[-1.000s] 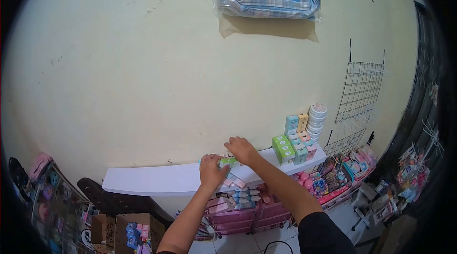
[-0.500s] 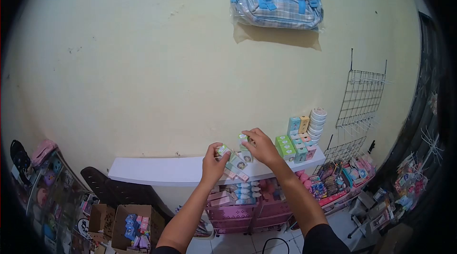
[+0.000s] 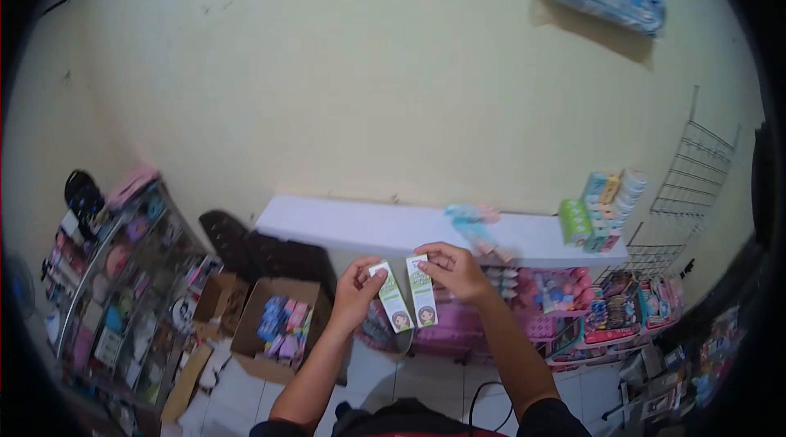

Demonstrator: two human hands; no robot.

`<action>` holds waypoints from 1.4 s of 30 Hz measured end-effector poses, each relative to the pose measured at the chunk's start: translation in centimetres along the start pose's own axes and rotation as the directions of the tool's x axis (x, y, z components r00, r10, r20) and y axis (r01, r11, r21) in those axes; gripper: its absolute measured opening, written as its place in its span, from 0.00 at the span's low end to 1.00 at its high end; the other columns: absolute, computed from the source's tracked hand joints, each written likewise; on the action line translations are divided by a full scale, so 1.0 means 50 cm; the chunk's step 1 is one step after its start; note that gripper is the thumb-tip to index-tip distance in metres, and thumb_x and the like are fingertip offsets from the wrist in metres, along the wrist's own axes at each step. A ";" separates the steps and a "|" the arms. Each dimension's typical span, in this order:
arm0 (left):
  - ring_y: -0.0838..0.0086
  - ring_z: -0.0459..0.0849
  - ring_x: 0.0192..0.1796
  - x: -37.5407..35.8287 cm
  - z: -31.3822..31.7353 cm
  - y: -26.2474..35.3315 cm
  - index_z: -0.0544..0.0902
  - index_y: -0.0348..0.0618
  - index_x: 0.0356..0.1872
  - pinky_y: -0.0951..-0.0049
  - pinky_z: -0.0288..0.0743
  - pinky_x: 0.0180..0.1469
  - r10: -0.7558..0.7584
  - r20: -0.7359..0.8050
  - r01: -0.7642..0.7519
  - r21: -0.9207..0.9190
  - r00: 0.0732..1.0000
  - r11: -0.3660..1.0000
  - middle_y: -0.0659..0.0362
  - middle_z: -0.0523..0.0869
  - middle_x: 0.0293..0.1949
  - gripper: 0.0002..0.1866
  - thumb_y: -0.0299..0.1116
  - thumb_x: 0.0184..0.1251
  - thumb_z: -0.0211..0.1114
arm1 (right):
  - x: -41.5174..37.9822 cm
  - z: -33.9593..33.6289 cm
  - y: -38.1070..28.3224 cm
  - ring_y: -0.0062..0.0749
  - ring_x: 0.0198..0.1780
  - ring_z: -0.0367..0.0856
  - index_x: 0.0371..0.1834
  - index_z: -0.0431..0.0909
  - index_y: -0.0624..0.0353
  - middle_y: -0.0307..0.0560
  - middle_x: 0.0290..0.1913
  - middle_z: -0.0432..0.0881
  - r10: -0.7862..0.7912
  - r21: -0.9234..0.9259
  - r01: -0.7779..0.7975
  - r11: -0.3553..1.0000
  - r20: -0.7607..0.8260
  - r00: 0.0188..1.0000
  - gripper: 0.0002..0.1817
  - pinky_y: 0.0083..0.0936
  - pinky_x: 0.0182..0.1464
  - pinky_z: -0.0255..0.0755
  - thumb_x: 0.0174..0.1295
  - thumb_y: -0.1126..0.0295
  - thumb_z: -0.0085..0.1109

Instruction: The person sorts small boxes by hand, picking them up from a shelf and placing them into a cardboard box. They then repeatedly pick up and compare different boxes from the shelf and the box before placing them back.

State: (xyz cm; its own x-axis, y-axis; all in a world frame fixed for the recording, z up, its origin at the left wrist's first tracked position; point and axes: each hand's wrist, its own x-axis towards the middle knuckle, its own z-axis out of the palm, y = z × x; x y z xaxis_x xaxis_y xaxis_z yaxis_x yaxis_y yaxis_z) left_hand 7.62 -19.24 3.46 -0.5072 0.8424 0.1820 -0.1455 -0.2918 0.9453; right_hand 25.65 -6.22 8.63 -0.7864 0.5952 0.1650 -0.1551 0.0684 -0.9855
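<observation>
Two slim white-and-green boxes, each with a cartoon face near its lower end, are held side by side in front of the white shelf. My left hand (image 3: 360, 287) pinches the top of the left box (image 3: 394, 304). The right box (image 3: 422, 299) is gripped at its upper part by my right hand (image 3: 450, 270). A narrow gap separates the boxes. Behind them on the shelf (image 3: 352, 223) lie several small blue and pink boxes (image 3: 479, 228), blurred.
Stacked green boxes (image 3: 575, 222) and round white containers (image 3: 629, 193) stand at the shelf's right end. Pink baskets (image 3: 450, 329) are below. An open cardboard box (image 3: 266, 367) and a glass display rack (image 3: 106, 273) are at left, a wire grid (image 3: 694, 167) at right.
The view has turned left and downward. Both hands have moved off the shelf with a box each, and the two boxes now hang upright in front of its edge.
</observation>
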 end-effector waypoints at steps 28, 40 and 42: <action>0.81 0.85 0.38 -0.121 -0.918 -0.115 0.77 0.38 0.56 0.80 0.80 0.35 -0.311 -0.535 0.399 0.054 0.786 0.915 0.61 0.86 0.40 0.17 0.32 0.71 0.67 | 0.346 0.761 0.478 0.23 0.40 0.83 0.54 0.80 0.64 0.49 0.44 0.86 0.372 -0.055 -0.371 0.927 0.273 0.887 0.16 0.22 0.45 0.77 0.65 0.70 0.66; 0.56 0.87 0.40 -0.205 -1.119 -0.382 0.84 0.41 0.53 0.60 0.79 0.46 -0.526 -0.492 0.684 0.680 0.694 0.266 0.46 0.88 0.37 0.22 0.40 0.61 0.73 | 0.332 0.899 0.879 0.36 0.42 0.83 0.58 0.81 0.57 0.54 0.41 0.86 0.512 -0.444 -0.331 0.833 0.392 0.764 0.18 0.30 0.47 0.76 0.65 0.70 0.62; 0.55 0.87 0.45 -0.207 -1.135 -0.395 0.84 0.40 0.53 0.60 0.79 0.49 -0.555 -0.466 0.668 0.705 0.689 0.237 0.46 0.88 0.40 0.22 0.41 0.60 0.73 | 0.326 0.904 0.916 0.44 0.44 0.86 0.58 0.81 0.57 0.60 0.45 0.86 0.503 -0.405 -0.340 0.849 0.420 0.756 0.19 0.36 0.48 0.77 0.63 0.68 0.62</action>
State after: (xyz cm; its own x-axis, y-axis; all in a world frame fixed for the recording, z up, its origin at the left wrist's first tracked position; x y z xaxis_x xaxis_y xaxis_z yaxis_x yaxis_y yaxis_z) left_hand -32.45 -47.91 -32.45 -0.6644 0.5317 -0.5253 0.2260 0.8128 0.5369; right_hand -21.30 -29.59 -32.08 -0.9232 0.1479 -0.3548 0.3779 0.1797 -0.9083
